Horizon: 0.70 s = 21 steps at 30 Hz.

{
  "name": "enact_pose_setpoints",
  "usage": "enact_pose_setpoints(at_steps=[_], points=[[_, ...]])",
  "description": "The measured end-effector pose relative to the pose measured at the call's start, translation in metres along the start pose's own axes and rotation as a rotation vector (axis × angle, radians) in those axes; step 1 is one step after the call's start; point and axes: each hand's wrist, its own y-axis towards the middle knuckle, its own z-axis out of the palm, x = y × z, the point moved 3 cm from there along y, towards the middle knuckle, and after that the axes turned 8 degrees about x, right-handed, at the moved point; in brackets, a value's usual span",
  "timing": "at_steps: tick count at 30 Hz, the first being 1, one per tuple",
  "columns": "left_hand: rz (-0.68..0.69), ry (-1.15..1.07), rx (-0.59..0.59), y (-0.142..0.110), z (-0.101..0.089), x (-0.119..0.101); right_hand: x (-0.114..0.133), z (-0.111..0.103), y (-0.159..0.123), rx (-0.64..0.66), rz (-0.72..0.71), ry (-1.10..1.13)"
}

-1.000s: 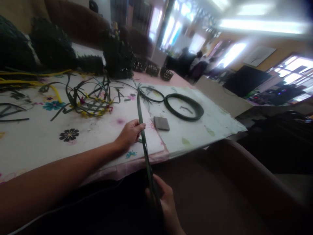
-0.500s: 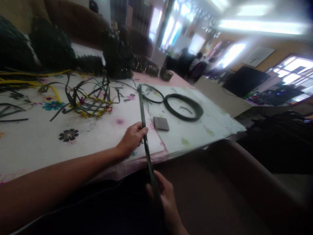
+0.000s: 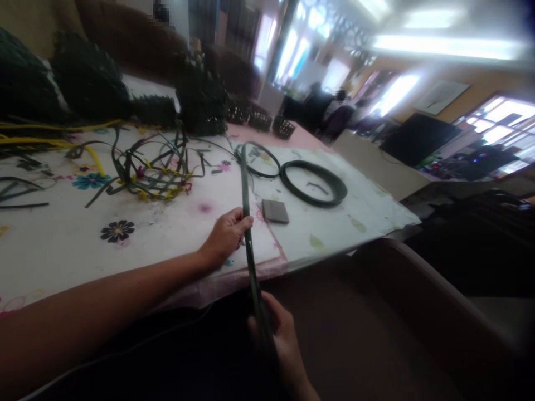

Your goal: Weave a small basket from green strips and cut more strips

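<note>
Swing: far end of the long, flat dark-green strip (image 3: 245,189) drifted a bit right since a second ago, bare left hand (image 3: 227,233) too
Strip look: slim, pretty straight, smooth, dull sheen
Strip direction: long axis runs away from the lap over the table edge, far end leaning slightly left
Left fingers: pinching it mid-length
Bare right hand (image 3: 283,334): curled round the shadowy lower part
Nearby: flat grey square block (image 3: 275,211), round dark-green coil (image 3: 340,196)

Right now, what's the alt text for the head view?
Left hand and right hand hold a dark green strip at a cloth-covered table; on the table are a partly woven piece, a thick ring and a gray block.
</note>
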Motion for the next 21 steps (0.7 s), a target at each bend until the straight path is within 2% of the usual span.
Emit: enact_pose_setpoints(at_steps=[11, 18, 21], points=[[-0.052, -0.036, -0.005, -0.001, 0.001, 0.002, 0.009, -0.003, 0.001, 0.021, 0.006, -0.023], [-0.066, -0.088, -0.046, 0.011, -0.014, 0.002, 0.007, 0.000, -0.001, 0.031, 0.022, -0.007], [-0.037, -0.132, -0.044, 0.014, -0.017, -0.005, 0.007, -0.002, 0.002, 0.031, 0.012, 0.000]])
